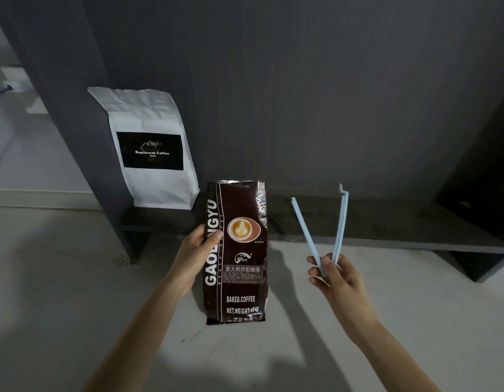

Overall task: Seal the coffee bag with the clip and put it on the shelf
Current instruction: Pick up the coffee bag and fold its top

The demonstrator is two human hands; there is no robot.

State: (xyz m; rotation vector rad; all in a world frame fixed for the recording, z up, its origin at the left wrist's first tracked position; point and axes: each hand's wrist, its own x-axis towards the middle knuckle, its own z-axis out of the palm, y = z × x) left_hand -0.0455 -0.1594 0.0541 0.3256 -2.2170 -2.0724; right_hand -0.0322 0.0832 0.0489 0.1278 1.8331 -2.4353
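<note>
A dark brown coffee bag (239, 278) with white lettering and a latte picture stands upright in front of me, its foil top edge flat. My left hand (195, 256) grips its left side, thumb across the front. My right hand (330, 274) holds a long light-blue clip (339, 224) by its hinged end. The clip's two arms are spread apart in a V and point upward, to the right of the bag and apart from it. A low dark shelf board (386, 224) runs behind both.
A white coffee bag (151, 114) with a black label stands on the shelf's left end against a dark upright panel (75, 108). A grey wall backs the shelf. Pale floor (61, 278) lies below. A dark panel (485, 179) closes the shelf's right side.
</note>
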